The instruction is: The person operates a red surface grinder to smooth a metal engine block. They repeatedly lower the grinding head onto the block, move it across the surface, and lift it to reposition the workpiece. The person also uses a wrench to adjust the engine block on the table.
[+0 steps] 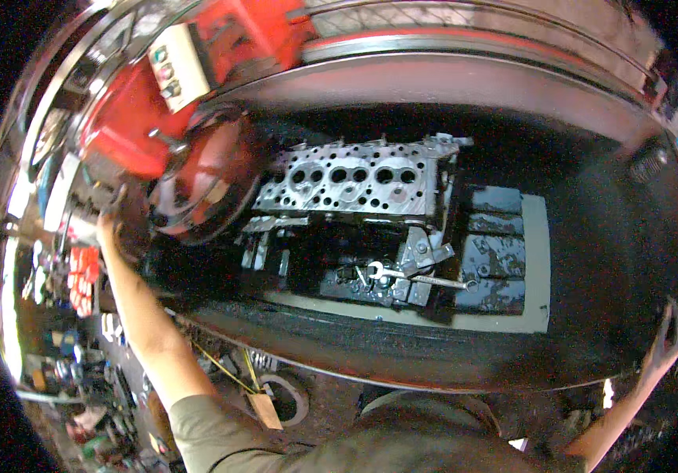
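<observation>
A grey metal cylinder head (351, 180) with rows of round holes lies flat-side up in the middle of the machine's dark tub. My left arm reaches out to the left, and my left hand (108, 221) is beside the red machine head (138, 118); its fingers are blurred, and what they touch cannot be made out. At the tub's right edge is my right hand (664, 339), fingers stretched out and apart against the rim. Below the cylinder head, a combination wrench (425, 277) rests across metal clamp blocks (418, 251).
A dark red round machine part (209, 185) stands at the cylinder head's left end. Wet dark plates (494, 260) sit inside a pale grey frame (537, 264) on the right. A control panel (173, 67) is at upper left. Cluttered tools and parts (90, 394) fill the lower left.
</observation>
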Action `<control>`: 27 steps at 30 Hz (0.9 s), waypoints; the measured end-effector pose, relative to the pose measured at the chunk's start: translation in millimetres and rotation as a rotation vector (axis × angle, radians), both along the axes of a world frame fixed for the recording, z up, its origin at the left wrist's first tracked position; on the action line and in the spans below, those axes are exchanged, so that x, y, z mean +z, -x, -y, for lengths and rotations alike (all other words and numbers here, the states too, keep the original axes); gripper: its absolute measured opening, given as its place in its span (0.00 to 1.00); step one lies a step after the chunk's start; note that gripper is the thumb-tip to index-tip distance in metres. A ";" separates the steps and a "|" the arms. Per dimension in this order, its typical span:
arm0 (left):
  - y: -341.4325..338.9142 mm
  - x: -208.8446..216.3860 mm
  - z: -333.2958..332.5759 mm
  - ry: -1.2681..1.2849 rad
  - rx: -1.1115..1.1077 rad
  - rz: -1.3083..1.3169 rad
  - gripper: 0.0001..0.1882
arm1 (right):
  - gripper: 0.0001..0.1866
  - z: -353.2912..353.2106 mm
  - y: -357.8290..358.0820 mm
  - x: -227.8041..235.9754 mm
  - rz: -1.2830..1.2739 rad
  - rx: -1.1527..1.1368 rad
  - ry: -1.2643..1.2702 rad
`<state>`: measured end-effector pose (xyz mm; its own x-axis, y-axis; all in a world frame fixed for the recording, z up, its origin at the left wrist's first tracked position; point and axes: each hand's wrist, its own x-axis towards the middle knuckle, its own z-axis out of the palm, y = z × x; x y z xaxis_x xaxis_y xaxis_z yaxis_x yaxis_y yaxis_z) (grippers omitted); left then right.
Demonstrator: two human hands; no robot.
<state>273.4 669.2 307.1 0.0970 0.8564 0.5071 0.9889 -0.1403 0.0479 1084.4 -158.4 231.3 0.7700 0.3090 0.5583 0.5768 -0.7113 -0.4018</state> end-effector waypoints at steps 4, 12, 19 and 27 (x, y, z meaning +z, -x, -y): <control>-30.0 1.5 31.4 -0.024 -0.004 0.059 0.21 | 0.14 3.3 -1.7 -1.4 -0.049 0.016 -0.121; -98.6 -6.5 87.9 -0.037 -0.035 0.180 0.20 | 0.15 -0.2 15.2 9.9 -0.061 0.090 -0.271; -166.6 -10.1 140.8 -0.048 0.031 -0.101 0.17 | 0.12 -10.7 22.5 19.0 -0.095 0.247 -0.320; -262.6 4.1 231.7 -0.147 0.090 -0.233 0.20 | 0.11 -13.3 41.0 37.3 -0.155 0.374 -0.275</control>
<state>536.0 437.4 311.3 0.1526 0.7857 0.5994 0.9797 -0.0405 -0.1964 1043.4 -145.1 268.6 0.7148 0.4380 0.5452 0.6909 -0.3221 -0.6472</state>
